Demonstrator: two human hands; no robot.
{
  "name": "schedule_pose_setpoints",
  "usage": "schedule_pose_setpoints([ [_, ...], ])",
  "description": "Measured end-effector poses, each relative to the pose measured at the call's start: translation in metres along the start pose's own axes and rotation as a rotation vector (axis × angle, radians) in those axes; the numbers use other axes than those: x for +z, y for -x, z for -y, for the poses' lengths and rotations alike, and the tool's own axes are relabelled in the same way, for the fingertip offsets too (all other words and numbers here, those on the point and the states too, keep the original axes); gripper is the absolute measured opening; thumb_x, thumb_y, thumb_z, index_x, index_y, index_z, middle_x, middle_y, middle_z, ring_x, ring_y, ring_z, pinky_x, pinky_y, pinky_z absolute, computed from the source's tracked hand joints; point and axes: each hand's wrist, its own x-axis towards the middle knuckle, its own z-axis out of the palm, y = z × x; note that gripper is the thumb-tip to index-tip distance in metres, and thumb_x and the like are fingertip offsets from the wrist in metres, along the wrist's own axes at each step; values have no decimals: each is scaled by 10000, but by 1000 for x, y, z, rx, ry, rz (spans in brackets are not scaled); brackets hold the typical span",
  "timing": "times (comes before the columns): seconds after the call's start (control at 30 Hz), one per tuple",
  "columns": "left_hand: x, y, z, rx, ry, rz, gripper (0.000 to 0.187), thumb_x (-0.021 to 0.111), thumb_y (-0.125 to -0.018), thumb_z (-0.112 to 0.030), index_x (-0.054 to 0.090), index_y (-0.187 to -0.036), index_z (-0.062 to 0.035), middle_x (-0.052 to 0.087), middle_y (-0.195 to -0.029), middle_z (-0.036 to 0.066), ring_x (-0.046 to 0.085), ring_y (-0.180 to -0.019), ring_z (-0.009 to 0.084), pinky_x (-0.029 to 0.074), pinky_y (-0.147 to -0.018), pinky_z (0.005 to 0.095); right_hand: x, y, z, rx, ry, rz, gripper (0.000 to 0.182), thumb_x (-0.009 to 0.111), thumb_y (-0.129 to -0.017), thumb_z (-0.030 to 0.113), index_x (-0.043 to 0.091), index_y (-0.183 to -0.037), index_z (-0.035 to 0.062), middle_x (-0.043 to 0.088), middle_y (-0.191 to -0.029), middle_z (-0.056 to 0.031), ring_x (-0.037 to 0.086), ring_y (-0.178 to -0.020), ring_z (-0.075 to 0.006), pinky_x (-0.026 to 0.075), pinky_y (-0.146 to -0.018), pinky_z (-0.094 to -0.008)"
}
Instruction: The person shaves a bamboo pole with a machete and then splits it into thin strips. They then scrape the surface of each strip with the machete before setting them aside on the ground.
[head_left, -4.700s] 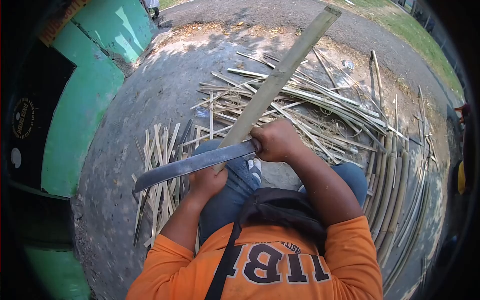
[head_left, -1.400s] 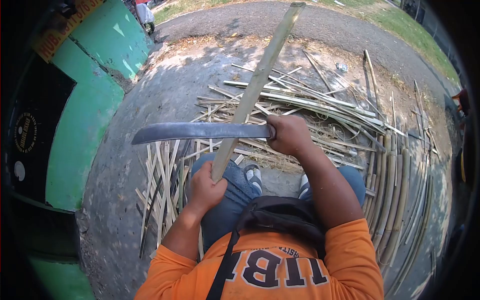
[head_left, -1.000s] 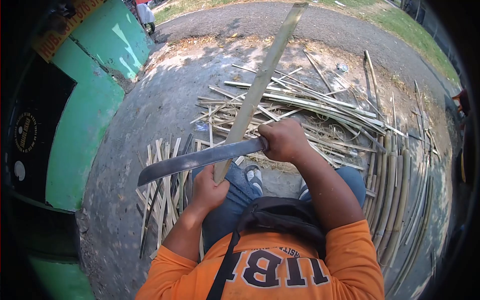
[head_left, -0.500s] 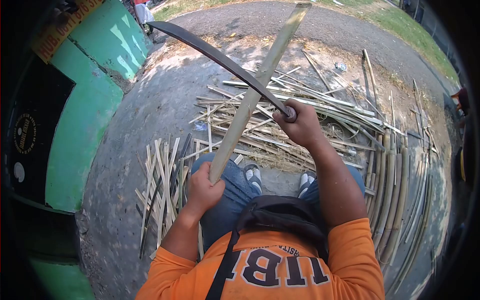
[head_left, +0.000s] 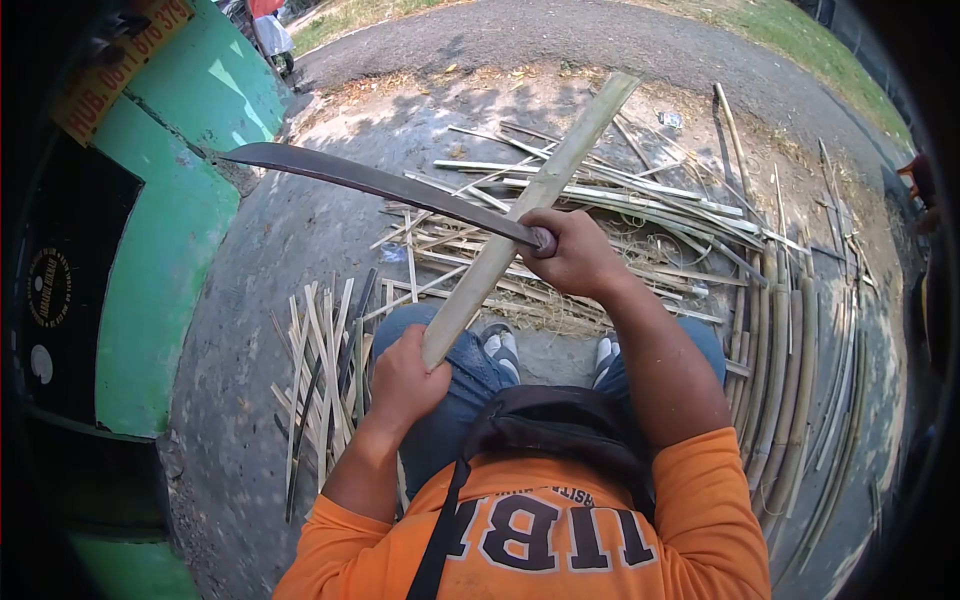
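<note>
My left hand [head_left: 408,376] is closed round the lower end of a wide, pale bamboo strip [head_left: 540,197], which slants up and away to the right. In my right hand [head_left: 575,252] is the handle of a long, curved machete [head_left: 370,180]. Its dark blade crosses the strip above mid-length and extends to the left, its tip near the green wall. Whether blade and strip touch where they cross, I cannot tell. My fingers hide most of the handle.
Split bamboo strips [head_left: 640,205] lie piled on the ground ahead, with another bundle [head_left: 322,350] at the left. Bamboo poles [head_left: 775,370] lie at the right. A green wall [head_left: 165,290] stands left; a road [head_left: 500,40] crosses beyond.
My right hand and the machete have moved down and left, the blade now flatter. The strip's far end sits lower and further right in view, while my left hand has barely moved.
</note>
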Motion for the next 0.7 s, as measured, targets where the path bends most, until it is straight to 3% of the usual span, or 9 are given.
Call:
schedule_pose_setpoints([
  [0.1, -1, 3, 3, 6, 32, 3, 363, 667, -777, -176, 629, -1090, 4, 695, -871, 280, 680, -863, 498, 539, -782, 554, 1, 1, 2, 13, 3, 39, 198, 779, -830, 162, 722, -987, 56, 697, -821, -198, 683, -738, -400, 533, -666, -408],
  [0.23, -3, 3, 5, -40, 72, 28, 379, 650, -771, -150, 650, -1115, 8, 708, -888, 275, 700, -878, 476, 556, -801, 496, 2, -2, 3, 32, 115, 56, 227, 744, -773, 200, 720, -977, 102, 714, -844, -191, 693, -846, -426, 543, -735, -517],
  [0.37, -5, 4, 9, -49, 79, 27, 379, 640, -767, -135, 657, -1119, 6, 713, -896, 267, 708, -884, 463, 562, -808, 468, 1, -3, 6, 19, 94, 66, 218, 731, -782, 203, 718, -967, 89, 709, -838, -200, 691, -836, -431, 542, -726, -513],
  [0.5, -10, 2, 4, -45, 77, 27, 363, 657, -778, -168, 650, -1096, 7, 707, -885, 277, 692, -868, 484, 553, -788, 513, 1, -4, 4, 30, 12, 48, 180, 736, -798, 184, 713, -937, 71, 703, -837, -210, 687, -833, -440, 537, -712, -491],
  [0.6, -12, -2, 3, -36, 86, 24, 369, 654, -776, -162, 653, -1104, 7, 708, -889, 276, 696, -870, 480, 555, -790, 512, -4, -4, 4, -31, -31, 14, 200, 809, -855, 165, 721, -1000, 59, 674, -798, -147, 633, -674, -338, 523, -664, -383],
  [0.63, -13, -4, 5, -25, 82, 24, 372, 652, -774, -160, 653, -1106, 7, 708, -887, 276, 697, -869, 478, 555, -790, 510, -5, -4, 3, -39, -17, 4, 190, 799, -869, 160, 720, -1003, 52, 663, -775, -134, 615, -651, -272, 521, -663, -365],
  [0.7, -16, -5, 6, -16, 80, 23, 373, 650, -772, -155, 653, -1107, 8, 706, -882, 276, 697, -862, 478, 556, -785, 509, -10, -4, 8, 4, -53, -10, 181, 796, -878, 157, 709, -986, 41, 645, -745, -121, 590, -641, -229, 512, -652, -357],
])
